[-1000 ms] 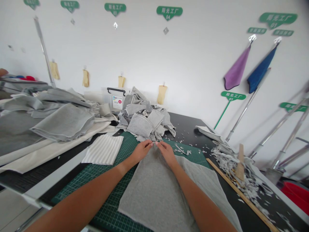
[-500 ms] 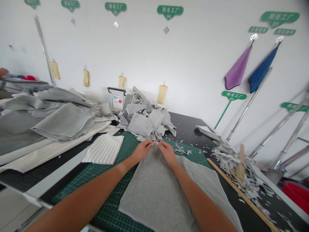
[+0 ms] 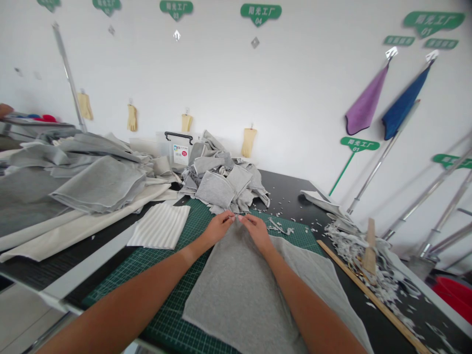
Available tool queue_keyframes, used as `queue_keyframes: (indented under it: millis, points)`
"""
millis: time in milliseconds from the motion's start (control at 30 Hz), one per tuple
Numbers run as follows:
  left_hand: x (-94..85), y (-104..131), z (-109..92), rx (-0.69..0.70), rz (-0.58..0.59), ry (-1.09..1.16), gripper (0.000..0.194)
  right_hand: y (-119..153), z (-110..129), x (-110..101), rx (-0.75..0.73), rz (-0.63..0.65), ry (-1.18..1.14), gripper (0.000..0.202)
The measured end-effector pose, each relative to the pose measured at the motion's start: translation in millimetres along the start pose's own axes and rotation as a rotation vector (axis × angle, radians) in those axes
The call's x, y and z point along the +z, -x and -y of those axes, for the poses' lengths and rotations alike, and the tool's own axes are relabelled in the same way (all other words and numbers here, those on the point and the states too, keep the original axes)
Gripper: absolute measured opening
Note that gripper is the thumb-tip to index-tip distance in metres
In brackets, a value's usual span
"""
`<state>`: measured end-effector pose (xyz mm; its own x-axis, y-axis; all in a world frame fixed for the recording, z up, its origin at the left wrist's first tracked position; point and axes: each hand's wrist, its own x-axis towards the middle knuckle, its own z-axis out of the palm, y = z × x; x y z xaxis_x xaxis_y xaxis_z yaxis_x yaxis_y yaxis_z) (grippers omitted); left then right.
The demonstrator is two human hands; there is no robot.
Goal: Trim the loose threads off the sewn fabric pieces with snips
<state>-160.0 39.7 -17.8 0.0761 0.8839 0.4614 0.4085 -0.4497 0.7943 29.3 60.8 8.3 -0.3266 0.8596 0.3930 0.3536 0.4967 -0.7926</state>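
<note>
The grey cloth [image 3: 239,290] is laid over the middle and near part of the green cutting mat [image 3: 199,221], and its right side is spread past the mat's right edge. Its far end is pinched near the mat's far edge by the left hand [image 3: 220,227] and the right hand [image 3: 255,230], both closed to thumb-and-finger grips, with the fingertips nearly meeting. Whether one layer or two is caught cannot be told for certain at this size.

For this handling, the edge is best held by the fingertips alone, with equal pull from both sides, so that the knit is not stretched out of shape. Slack is better eased out towards the mat's near side than tugged, and the forearms, which are passed low over the cloth, are best lifted slightly so that no crease is dragged in.

Care is also called for around the mat: the grey pile [image 3: 216,189] at its far edge could be nudged by the knuckles, and the loose strip [image 3: 278,226] on its far right part could be trapped under the fabric. The ribbed white cloth [image 3: 160,226] at its left edge and the wooden strip [image 3: 372,296] along its right are best left undisturbed.
</note>
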Motion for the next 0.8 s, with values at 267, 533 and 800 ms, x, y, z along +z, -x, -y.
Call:
queue_keyframes:
  millis: [267,533,800]
  points:
    - [-0.1,0.6,-2.8,-0.027,-0.026,-0.004,0.026,-1.3,-1.7,1.1,-0.009,0.014,0.003,0.044]
    - [-1.6,0.4,-3.1,-0.047,-0.006,-0.013,0.028,1.4,1.9,-0.5,-0.041,0.037,0.033,0.044]
    - [-2.4,-0.8,0.1,-0.068,0.025,-0.003,0.03,0.3,0.1,-0.9,-0.05,0.03,0.086,0.048]
